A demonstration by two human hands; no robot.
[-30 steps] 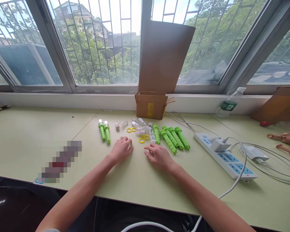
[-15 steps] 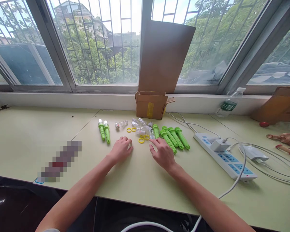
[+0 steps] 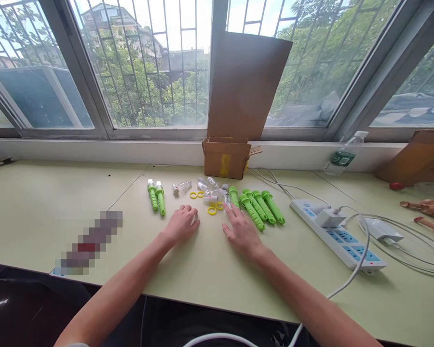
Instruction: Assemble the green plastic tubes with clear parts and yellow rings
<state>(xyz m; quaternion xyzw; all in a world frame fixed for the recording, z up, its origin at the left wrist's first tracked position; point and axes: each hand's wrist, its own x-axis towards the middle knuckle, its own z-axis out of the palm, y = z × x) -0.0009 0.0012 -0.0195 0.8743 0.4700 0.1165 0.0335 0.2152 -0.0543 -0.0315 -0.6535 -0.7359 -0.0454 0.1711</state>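
My left hand [image 3: 181,224] rests on the pale green table with its fingers curled loosely, holding nothing. My right hand [image 3: 241,230] lies flat with fingers stretched forward, the fingertips reaching a small clear vial [image 3: 227,201] beside the yellow rings [image 3: 211,210]. Right of it lie several green ribbed tubes [image 3: 262,206]. Two green tubes capped with clear vials [image 3: 156,196] lie ahead of my left hand. More loose clear vials [image 3: 204,184] lie behind the rings.
A small open cardboard box [image 3: 226,157] stands by the window sill under a leaning cardboard sheet [image 3: 246,84]. A white power strip [image 3: 338,233] with cables lies at right, a plastic bottle [image 3: 343,155] behind it. Wooden pieces [image 3: 429,210] sit at far right.
My right hand has slid forward and opened out, its fingertips now at the clear vial by the yellow rings. My left hand has stayed put.
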